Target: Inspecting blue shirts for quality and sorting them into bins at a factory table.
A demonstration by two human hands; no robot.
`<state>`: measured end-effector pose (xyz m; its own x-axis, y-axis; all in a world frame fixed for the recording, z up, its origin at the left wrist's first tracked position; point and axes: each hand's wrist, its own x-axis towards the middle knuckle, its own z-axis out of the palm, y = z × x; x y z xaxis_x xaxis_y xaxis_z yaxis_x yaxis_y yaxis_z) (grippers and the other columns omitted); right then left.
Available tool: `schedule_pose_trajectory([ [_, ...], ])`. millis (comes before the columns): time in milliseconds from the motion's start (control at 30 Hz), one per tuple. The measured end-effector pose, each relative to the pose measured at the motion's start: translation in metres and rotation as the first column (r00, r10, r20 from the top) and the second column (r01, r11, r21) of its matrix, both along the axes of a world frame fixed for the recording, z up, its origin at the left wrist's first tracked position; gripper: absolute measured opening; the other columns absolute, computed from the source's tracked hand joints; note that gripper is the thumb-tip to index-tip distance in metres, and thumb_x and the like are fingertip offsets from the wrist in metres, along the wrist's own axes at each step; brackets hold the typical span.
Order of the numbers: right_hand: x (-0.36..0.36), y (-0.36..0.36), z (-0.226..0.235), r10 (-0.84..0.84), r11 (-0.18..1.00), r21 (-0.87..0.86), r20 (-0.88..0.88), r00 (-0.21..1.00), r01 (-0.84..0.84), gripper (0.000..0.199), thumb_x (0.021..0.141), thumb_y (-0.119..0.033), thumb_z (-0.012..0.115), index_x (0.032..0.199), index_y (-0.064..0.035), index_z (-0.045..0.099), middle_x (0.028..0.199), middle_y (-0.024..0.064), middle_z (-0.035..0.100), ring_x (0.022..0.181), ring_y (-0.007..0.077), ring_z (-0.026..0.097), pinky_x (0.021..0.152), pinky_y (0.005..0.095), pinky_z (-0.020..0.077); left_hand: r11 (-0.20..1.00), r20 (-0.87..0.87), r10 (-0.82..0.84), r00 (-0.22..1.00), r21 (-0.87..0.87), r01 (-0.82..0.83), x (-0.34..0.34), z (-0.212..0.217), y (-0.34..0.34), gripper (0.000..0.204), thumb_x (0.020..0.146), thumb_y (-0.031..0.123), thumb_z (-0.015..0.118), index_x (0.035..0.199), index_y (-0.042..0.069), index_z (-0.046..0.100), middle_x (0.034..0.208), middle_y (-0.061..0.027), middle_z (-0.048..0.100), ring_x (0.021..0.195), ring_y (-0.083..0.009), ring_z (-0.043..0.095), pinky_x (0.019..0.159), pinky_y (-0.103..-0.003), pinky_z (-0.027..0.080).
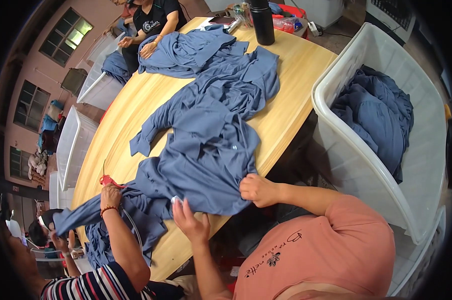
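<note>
A blue long-sleeved garment lies crumpled on the near part of the wooden table, its body spread toward me. My right hand is closed on the garment's edge at the table's rim. My left hand is raised at the lower hem, fingers stretched upward and the thumb apart. Something small and white shows at its fingertips, too small to make out. Left of me, a co-worker's hand with a red bracelet holds a red-handled tool above another blue garment.
More blue garments stretch along the table toward a seated person in black. A black bottle and a glass jar stand at the far end. A large white bin holding blue cloth is at my right; others stand left.
</note>
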<state>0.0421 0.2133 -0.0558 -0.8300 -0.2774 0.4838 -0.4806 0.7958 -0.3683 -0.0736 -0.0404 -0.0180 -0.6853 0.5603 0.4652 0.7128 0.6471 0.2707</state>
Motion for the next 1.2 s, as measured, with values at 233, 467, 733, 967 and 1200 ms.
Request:
schedule_pose_trajectory([
  [233, 0.031, 0.042, 0.047, -0.004, 0.794, -0.548, 0.429, 0.903, 0.264, 0.042, 0.071, -0.027, 0.081, 0.098, -0.0003, 0.062, 0.102, 0.0131, 0.061, 0.093, 0.0327, 0.061, 0.074, 0.0367, 0.0505, 0.977, 0.006, -0.174, 0.985, -0.127, 0.173, -0.008, -0.008, 0.072, 0.02, 0.055, 0.007, 0.061, 0.073, 0.008, 0.053, 0.075, -0.011, 0.056, 0.077, -0.0339, 0.054, 0.071, -0.047, 0.041],
  [467, -0.07, 0.125, 0.025, -0.884, 0.335, -0.255, 0.249, 0.396, 0.907, 0.079, 0.073, -0.034, 0.077, 0.137, -0.0067, 0.04, 0.144, 0.0248, 0.035, 0.128, 0.0406, 0.039, 0.104, 0.0509, 0.032, 0.887, 0.513, -0.393, 0.763, -0.008, 0.462, 0.053, 0.004, 0.09, 0.039, 0.064, 0.026, 0.081, 0.094, 0.007, 0.065, 0.082, -0.0113, 0.065, 0.08, -0.0295, 0.061, 0.072, -0.04, 0.049],
  [733, -0.08, 0.186, -0.034, -0.78, 0.59, -0.368, -0.033, 0.625, 0.718, 0.005, 0.072, -0.006, 0.06, 0.075, -0.0073, 0.064, 0.086, 0.0095, 0.064, 0.096, 0.0302, 0.058, 0.083, 0.0419, 0.0448, 0.966, 0.054, -0.258, 0.965, -0.018, 0.259, -0.01, 0.046, 0.09, 0.069, 0.07, 0.017, 0.08, 0.131, 0.007, 0.05, 0.127, -0.0225, 0.053, 0.113, -0.0387, 0.054, 0.093, -0.042, 0.045],
  [967, 0.032, 0.101, 0.011, -0.281, 0.953, -0.063, 0.172, 0.944, 0.296, 0.011, 0.072, -0.015, 0.066, 0.069, -0.0069, 0.06, 0.078, 0.0111, 0.06, 0.081, 0.0323, 0.059, 0.073, 0.0438, 0.0474, 0.898, 0.277, -0.274, 0.921, -0.27, 0.348, -0.037, 0.024, 0.167, 0.078, 0.057, 0.009, 0.074, 0.132, 0.012, 0.051, 0.132, -0.0153, 0.051, 0.121, -0.0366, 0.047, 0.096, -0.049, 0.04],
  [1200, 0.014, 0.163, 0.02, -0.925, 0.378, 0.002, 0.018, 0.378, 0.926, 0.075, 0.072, -0.028, 0.077, 0.136, -0.0097, 0.043, 0.143, 0.0237, 0.034, 0.132, 0.0392, 0.034, 0.103, 0.0567, 0.0303, 0.822, 0.397, -0.316, 0.862, -0.339, 0.457, 0.0, 0.026, 0.155, 0.05, 0.058, 0.012, 0.073, 0.108, 0.01, 0.066, 0.118, -0.0087, 0.058, 0.116, -0.0312, 0.05, 0.09, -0.047, 0.043],
])
